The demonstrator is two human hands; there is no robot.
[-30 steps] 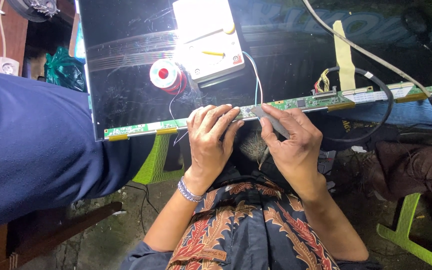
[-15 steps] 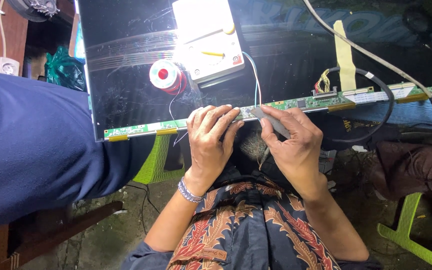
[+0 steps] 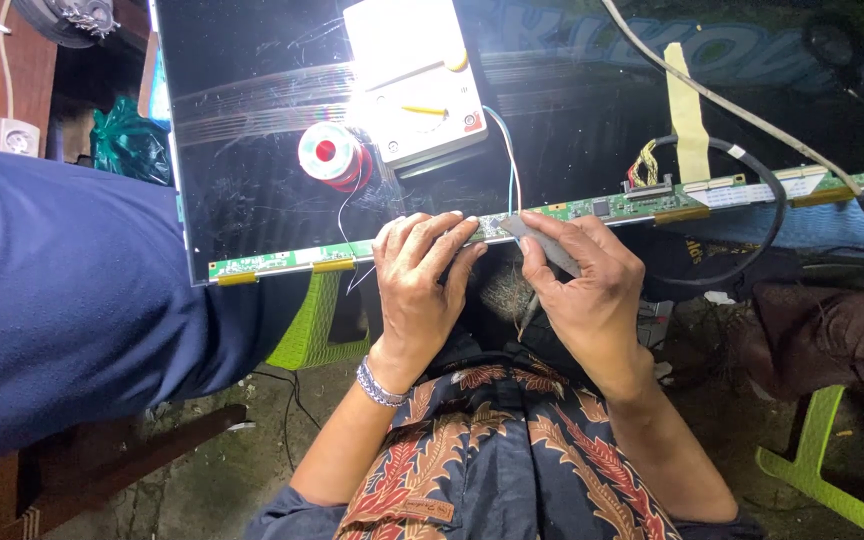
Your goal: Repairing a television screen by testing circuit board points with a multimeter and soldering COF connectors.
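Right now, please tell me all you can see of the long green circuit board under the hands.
The green circuit board is a long narrow strip along the lower edge of the dark glossy panel, tilting slightly up to the right. Yellow tabs and a flat ribbon sit on it. The left hand presses its middle; the right hand holds a grey tool against it.

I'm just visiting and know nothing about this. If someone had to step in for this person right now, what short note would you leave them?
Left hand: fingers flat on the long green circuit strip at the near edge of the dark panel, holding nothing.
Right hand: grips a slim grey tool, its tip at the strip beside the left fingertips.
Nearby: a red-centred wire spool and a white meter lie on the panel; thin wires run from the meter to the strip.
Done or left: cannot tell; work is under way at that one spot.
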